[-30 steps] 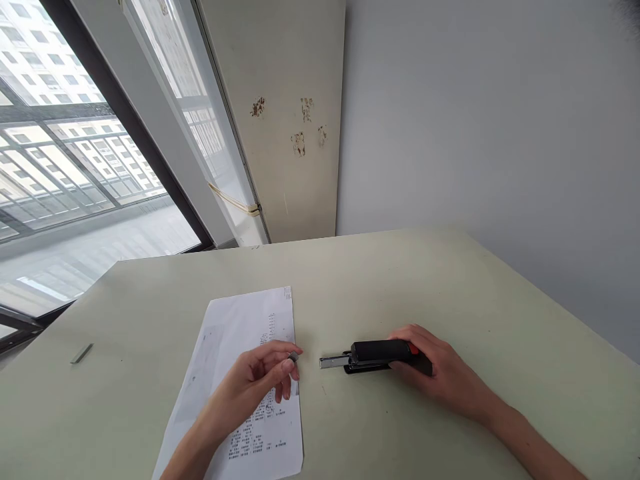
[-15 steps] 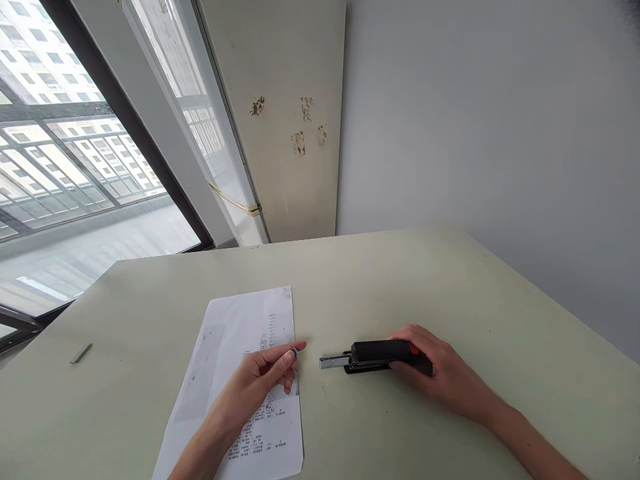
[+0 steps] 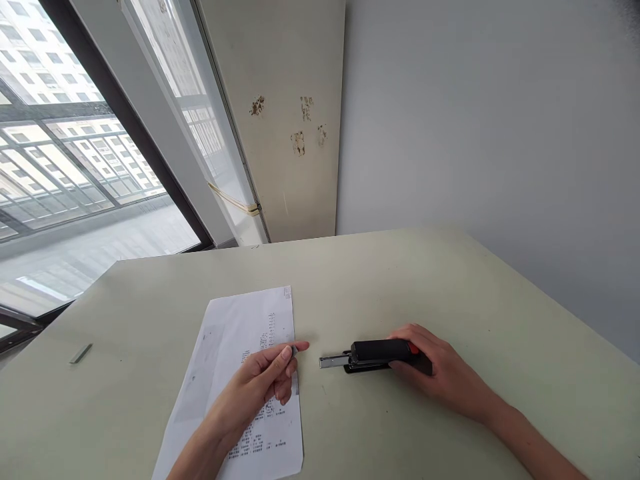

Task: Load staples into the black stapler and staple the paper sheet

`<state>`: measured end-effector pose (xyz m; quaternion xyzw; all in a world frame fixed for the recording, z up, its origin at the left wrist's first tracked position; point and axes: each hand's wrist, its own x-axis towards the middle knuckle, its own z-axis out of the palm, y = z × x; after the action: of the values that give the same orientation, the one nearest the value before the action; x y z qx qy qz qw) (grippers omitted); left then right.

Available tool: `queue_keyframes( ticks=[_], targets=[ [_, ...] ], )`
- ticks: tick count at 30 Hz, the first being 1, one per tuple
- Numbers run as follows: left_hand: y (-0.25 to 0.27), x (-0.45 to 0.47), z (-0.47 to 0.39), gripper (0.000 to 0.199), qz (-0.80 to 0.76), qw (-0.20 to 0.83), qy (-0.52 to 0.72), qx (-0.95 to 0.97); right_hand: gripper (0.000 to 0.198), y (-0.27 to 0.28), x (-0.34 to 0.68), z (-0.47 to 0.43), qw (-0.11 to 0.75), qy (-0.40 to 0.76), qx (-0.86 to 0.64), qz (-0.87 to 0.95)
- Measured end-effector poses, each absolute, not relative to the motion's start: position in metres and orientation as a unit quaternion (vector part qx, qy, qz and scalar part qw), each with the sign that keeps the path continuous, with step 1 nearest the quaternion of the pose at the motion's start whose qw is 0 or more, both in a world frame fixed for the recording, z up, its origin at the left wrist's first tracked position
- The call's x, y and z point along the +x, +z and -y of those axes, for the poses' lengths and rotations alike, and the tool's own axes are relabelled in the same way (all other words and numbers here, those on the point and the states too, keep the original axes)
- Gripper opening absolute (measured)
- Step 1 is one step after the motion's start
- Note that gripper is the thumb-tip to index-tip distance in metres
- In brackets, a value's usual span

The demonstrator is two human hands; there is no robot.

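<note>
Left hand (image 3: 260,383) nearer stapler (image 3: 373,355), pinching staples (image 3: 294,349); right hand (image 3: 433,370) gripping it; paper (image 3: 235,333) below

bare forearms, no sleeves, no rings

Matt black plastic stapler (image 3: 383,354) with bright metal tray, thin printed paper sheet (image 3: 240,380), smooth matt table (image 3: 450,280).

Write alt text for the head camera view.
A person's right hand holds a black stapler flat on a pale green table, its metal magazine slid out toward the left hand, which pinches a small strip of staples over a printed sheet of paper. Another staple strip lies far left, near the window.
</note>
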<state>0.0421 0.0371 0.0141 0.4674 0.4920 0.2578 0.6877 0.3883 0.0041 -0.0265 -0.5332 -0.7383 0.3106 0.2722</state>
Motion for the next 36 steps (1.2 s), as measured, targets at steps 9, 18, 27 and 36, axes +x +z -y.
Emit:
queue_keyframes(
  ticks=[9,18,27,36],
  targets=[
    [0.012,0.042,-0.036,0.063,-0.512,0.675,0.26,0.463,0.018,-0.025,0.388,-0.005,0.275,0.303,-0.532,0.742],
    [0.013,0.048,-0.036,0.049,-0.553,0.515,0.235,0.611,0.017,-0.026,0.388,-0.005,0.278,0.286,-0.529,0.749],
    [0.004,0.067,-0.027,0.028,-0.538,0.322,0.277,0.728,0.018,-0.025,0.389,-0.005,0.272,0.295,-0.532,0.746],
    [-0.017,0.086,-0.019,0.02,-0.454,0.18,0.31,0.816,0.02,-0.026,0.39,-0.005,0.277,0.286,-0.529,0.749]
  ],
)
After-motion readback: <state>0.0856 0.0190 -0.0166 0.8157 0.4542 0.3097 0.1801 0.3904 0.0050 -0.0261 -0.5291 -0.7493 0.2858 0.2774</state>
